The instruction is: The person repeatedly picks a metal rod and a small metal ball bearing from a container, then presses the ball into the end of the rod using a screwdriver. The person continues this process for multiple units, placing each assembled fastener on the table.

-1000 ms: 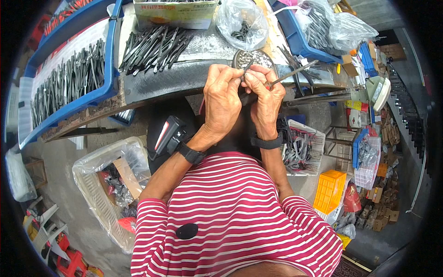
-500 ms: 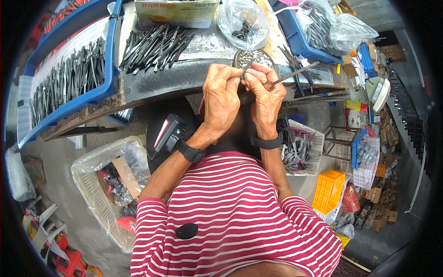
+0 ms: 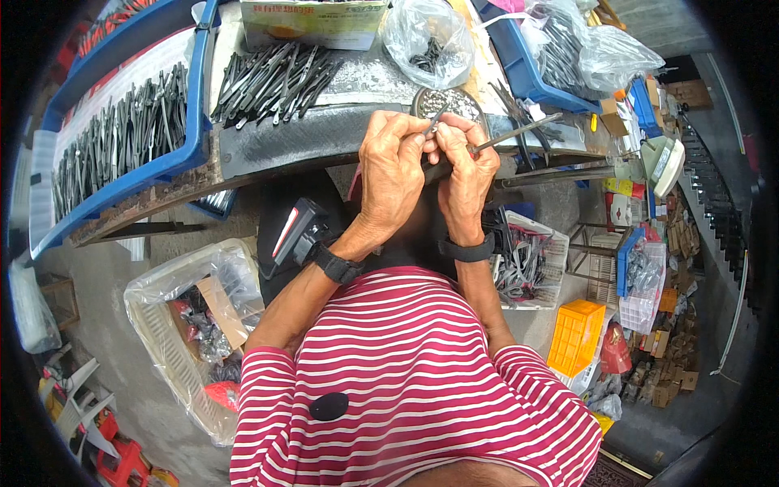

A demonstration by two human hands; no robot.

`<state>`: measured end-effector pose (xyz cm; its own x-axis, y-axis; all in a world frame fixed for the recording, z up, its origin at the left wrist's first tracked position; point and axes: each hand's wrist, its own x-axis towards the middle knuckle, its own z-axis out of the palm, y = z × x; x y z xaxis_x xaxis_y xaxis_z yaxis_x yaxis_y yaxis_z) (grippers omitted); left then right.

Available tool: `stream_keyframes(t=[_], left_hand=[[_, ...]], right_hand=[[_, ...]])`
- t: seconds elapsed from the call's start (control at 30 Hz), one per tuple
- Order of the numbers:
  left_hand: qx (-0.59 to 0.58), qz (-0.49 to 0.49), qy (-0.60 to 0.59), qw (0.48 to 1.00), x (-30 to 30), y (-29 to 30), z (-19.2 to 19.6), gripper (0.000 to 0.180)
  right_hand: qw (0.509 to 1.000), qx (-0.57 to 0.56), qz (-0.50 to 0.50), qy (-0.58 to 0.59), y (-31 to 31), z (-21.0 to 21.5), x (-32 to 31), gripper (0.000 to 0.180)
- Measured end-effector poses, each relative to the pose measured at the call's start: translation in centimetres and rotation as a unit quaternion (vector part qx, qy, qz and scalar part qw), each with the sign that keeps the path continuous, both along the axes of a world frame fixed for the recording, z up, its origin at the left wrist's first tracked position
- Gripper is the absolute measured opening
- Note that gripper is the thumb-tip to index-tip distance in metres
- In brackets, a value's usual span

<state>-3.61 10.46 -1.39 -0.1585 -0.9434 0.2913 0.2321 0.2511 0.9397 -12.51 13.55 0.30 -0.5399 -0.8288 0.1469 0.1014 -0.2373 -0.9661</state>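
Observation:
My left hand [image 3: 395, 166] and my right hand [image 3: 466, 166] are raised together at the front edge of a grey workbench [image 3: 268, 146]. Both pinch a small grey metal part [image 3: 432, 126] between their fingertips. My right hand also grips a long thin metal tool [image 3: 515, 132] that sticks out to the right. Just behind the hands sits a round tin of small metal pieces [image 3: 445, 101]. Each wrist wears a black watch.
A pile of dark metal tools [image 3: 272, 77] lies on the bench. A blue tray [image 3: 122, 138] of similar tools stands at left, another blue tray [image 3: 535, 57] at right. Plastic bags [image 3: 426, 40], a lined basket [image 3: 191, 325], a white basket [image 3: 527, 260] and a yellow crate [image 3: 576, 337] surround me.
The hands stay at the same spot. The long tool in my right hand has tipped slightly, and the fingers have shifted a little on the small part.

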Motion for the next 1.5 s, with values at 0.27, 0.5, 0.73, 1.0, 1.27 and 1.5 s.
stream_keyframes(t=[0.27,0.5,0.73,1.0,1.27,1.5], left_hand=[[0.082,-0.039,0.096,0.991,-0.2,0.2,0.8,0.013],[0.129,-0.070,0.094,0.985,-0.2,-0.3,0.9,0.013],[0.185,-0.139,0.143,0.962,0.0,-0.4,1.1,0.012],[0.209,-0.169,0.196,0.943,0.6,-0.6,1.0,0.012],[0.250,-0.168,0.233,0.925,1.1,-0.6,1.0,0.013],[0.198,-0.130,0.181,0.955,1.3,-0.6,0.7,0.011]], right_hand=[[0.993,0.022,-0.055,0.103,-0.1,-0.1,0.4,0.014],[0.978,0.021,-0.089,0.190,-0.1,-0.5,0.0,0.020],[0.994,0.012,-0.062,0.092,-0.3,-0.3,-0.2,0.022],[0.998,0.013,-0.017,0.055,0.1,0.2,-0.2,0.028],[0.999,0.008,-0.012,0.031,0.4,0.4,0.2,0.029],[0.988,0.051,-0.024,0.145,0.3,0.3,0.7,0.011]])
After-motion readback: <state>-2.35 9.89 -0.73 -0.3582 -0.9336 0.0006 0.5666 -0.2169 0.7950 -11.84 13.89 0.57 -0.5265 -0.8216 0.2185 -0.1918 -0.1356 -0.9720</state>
